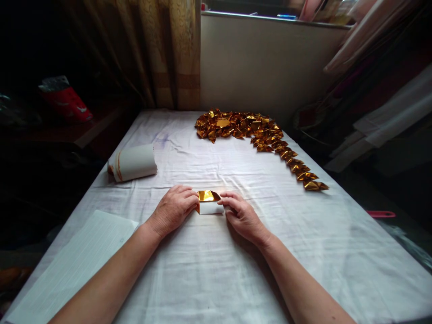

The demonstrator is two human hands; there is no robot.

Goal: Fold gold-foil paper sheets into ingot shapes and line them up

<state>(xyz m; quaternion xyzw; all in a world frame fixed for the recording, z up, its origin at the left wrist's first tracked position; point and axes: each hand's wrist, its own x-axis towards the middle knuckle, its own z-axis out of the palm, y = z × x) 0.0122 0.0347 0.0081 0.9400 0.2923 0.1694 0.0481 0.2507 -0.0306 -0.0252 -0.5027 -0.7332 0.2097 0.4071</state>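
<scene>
A small sheet of gold foil paper [211, 208] lies on the white cloth in front of me, partly folded, with a shiny gold flap at the back and its white underside towards me. My left hand [177, 202] grips its left edge, fingers closed together. On the right edge, my right hand [240, 213] pinches the paper between thumb and fingers. Farther back, many folded gold foil pieces [236, 125] form a pile, and a row of them trails down the right side to a single folded piece [315, 186].
A white roll [135, 163] with a torn end lies at the left. Lined paper [87, 256] rests under my left forearm. Left of the table, a red container [67, 101] stands on a dark surface. Curtains [182, 54] and a pale panel [263, 63] border the far edge.
</scene>
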